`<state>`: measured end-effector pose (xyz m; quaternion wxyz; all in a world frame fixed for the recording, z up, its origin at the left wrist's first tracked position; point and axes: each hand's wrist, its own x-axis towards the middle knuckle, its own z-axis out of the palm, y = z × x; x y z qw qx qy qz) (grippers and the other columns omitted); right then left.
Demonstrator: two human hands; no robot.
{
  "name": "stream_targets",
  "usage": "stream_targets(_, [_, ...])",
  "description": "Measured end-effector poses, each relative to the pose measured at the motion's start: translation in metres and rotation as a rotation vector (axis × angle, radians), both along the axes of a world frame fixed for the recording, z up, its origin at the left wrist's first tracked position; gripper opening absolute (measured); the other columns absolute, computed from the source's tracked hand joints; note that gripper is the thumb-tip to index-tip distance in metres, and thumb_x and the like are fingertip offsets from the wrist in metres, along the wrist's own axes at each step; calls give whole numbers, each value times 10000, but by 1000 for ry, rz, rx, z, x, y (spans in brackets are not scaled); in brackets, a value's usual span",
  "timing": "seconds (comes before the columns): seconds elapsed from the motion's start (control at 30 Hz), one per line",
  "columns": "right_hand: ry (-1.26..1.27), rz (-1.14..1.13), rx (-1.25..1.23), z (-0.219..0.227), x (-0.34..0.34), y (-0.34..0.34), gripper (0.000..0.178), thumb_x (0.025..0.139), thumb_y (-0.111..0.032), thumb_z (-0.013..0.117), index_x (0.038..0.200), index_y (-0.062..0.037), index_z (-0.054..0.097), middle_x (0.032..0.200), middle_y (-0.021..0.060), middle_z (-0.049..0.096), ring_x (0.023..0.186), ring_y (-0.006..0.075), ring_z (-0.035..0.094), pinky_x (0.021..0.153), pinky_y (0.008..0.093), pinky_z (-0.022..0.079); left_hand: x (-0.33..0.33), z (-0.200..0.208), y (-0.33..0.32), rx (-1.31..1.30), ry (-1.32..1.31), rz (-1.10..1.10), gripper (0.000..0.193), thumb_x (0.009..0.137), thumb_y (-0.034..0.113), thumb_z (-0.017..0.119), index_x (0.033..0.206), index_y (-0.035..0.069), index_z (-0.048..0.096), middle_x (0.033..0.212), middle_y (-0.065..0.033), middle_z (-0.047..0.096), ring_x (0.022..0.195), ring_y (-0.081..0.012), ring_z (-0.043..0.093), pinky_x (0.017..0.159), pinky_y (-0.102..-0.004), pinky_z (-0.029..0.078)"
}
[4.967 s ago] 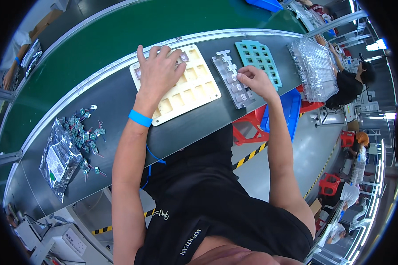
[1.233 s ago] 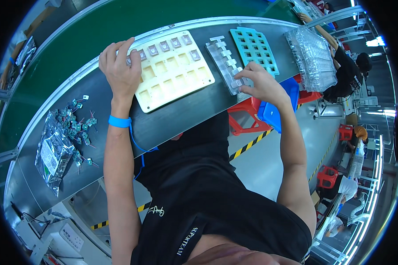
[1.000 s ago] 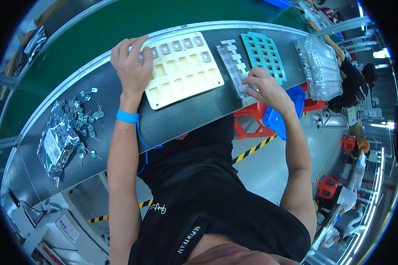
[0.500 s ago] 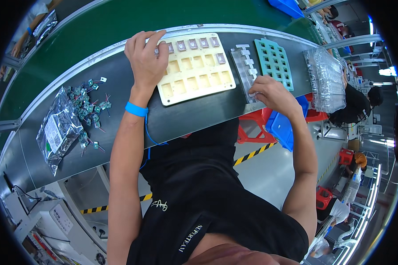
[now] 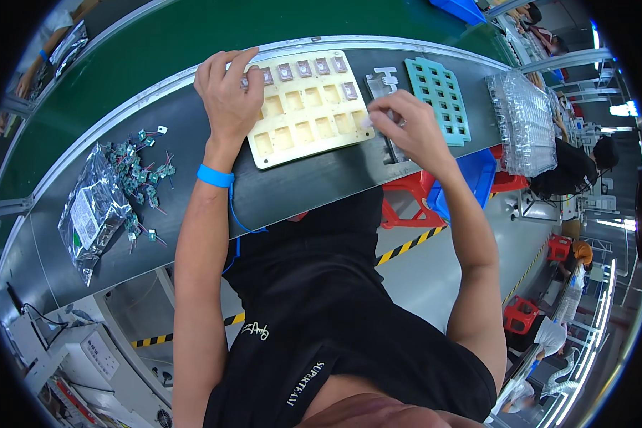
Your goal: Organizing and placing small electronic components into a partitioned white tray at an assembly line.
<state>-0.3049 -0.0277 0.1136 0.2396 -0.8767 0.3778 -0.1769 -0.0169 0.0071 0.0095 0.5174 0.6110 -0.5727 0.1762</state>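
Observation:
My left hand point(image 5: 228, 96) rests at the far left corner of a cream tray point(image 5: 303, 146) with rows of square recesses, its fingers bent but apart. Small brownish square parts point(image 5: 304, 68) with pale centres fill the tray's far row, and one more sits at the right end of the middle row. Above the tray's right edge, my right hand point(image 5: 410, 128) is closed in a pinch. A small whitish piece point(image 5: 366, 123), blurred, shows at its fingertips. Behind that hand lies a narrow clear tray point(image 5: 376, 87) with white toothed pieces point(image 5: 386, 80), partly hidden.
A teal tray point(image 5: 442, 100) with square holes lies right of the clear one, beside stacked clear plastic trays point(image 5: 521, 125). Left are a silver bag point(image 5: 93, 214) and a heap of small green circuit boards point(image 5: 139, 178) with wires. A blue bin point(image 5: 481, 182) sits below the table edge.
My right hand has moved left from the clear tray to the cream tray's right edge, carrying a small whitish piece. My left hand stays at the cream tray's corner.

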Motion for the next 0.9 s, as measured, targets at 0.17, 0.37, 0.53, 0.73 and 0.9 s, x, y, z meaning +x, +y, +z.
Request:
stream_targets(0.17, [110,-33,-88,-27,17,-13,159,872,-177,641,929,-36,688,819,128,641,689,285,601,646,381,484,-5,1,-3,3,-6,5,273,796,121,626,1049,146,727,1026,-18,635,1088,-246,505,957,-426,358])
stream_targets(0.37, [104,-55,-177,-39,19,-13,183,882,-221,664,890,-40,684,805,127,616,694,306,602,655,389,486,-2,2,-2,8,0,10,280,788,116,626,1048,148,726,1021,-14,634,1088,-241,505,955,-424,358])
stream_targets(0.53, [-132,-40,-48,-53,12,-11,169,884,-197,689,913,-31,687,778,93,565,670,213,563,636,319,471,-2,1,-3,13,1,14,280,790,117,625,1050,151,725,1026,-17,633,1090,-240,506,959,-423,357])
stream_targets(0.73, [-240,-138,134,-66,12,-14,189,901,-193,670,945,-10,685,846,75,579,714,165,550,660,291,460,-2,0,-2,31,18,4,280,800,128,622,1060,152,724,1047,-24,635,1102,-245,506,966,-423,362])
stream_targets(0.9, [-241,-166,78,-67,13,-9,212,911,-204,657,957,2,677,836,87,578,711,171,551,660,298,458,-2,0,-1,49,25,6,286,801,132,621,1067,150,723,1053,-35,637,1093,-252,513,955,-422,377])
